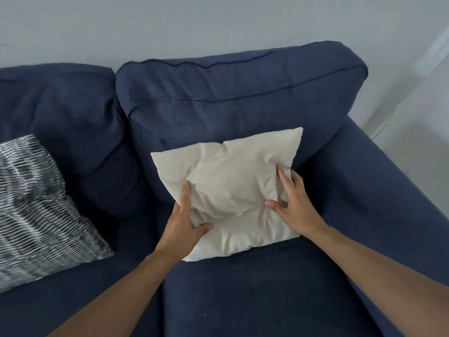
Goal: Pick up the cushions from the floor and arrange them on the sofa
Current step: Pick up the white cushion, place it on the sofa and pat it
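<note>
The cream cushion stands on the right-hand seat of the dark blue sofa, tilted back so that its upper edge leans against the right back pad. Its lower edge rests on the seat pad, near the join between seat and back. The cover is plain and heavily creased at the centre. No label, tag or print can be seen on it.

The left hand grips the lower left edge of the cream cushion. The thumb presses into the front face, and the fingers wrap along the side edge; their tips are hidden behind the fabric. The right hand grips the right edge. The thumb lies on the front face and the fingers extend upward along the side, pressing into the fabric. Both hands are closed on the cushion, and the fabric bunches between them.

A second cushion, the patterned cushion, lies on the left seat, leaning toward the left back pad. Its cover shows a grey, black and white broken-stripe pattern. It is blurred, and no writing can be read on it. It sits well apart from the cream cushion.

The right armrest runs beside the cream cushion, close to the right hand. A pale wall stands behind the sofa.
</note>
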`<state>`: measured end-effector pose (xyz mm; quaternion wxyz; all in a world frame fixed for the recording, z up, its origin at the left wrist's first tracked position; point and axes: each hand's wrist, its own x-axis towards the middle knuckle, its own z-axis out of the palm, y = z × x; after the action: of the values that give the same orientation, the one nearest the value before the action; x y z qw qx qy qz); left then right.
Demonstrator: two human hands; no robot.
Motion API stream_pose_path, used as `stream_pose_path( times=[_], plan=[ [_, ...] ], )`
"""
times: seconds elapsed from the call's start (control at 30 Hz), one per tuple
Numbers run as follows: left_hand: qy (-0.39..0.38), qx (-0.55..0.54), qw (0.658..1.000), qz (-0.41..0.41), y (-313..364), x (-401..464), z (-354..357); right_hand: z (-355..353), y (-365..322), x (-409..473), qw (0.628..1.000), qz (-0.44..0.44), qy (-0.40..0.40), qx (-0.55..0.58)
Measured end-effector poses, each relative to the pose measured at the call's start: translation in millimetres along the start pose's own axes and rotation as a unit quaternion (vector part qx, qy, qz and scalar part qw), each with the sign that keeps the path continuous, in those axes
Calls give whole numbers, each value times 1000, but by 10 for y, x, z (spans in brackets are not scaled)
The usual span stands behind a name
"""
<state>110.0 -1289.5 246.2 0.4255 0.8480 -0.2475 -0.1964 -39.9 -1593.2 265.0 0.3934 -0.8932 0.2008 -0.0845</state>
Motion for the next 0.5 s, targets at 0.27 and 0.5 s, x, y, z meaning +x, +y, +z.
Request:
stream_pose_path(
  times=[0.27,0.5],
  plan=[
    [10,13,1000,-15,34,-18,-97,-132,-29,58,999,9,-33,0],
    [15,23,999,-26,116,-88,-163,-246,-152,-16,999,5,-39,8]
  ],
)
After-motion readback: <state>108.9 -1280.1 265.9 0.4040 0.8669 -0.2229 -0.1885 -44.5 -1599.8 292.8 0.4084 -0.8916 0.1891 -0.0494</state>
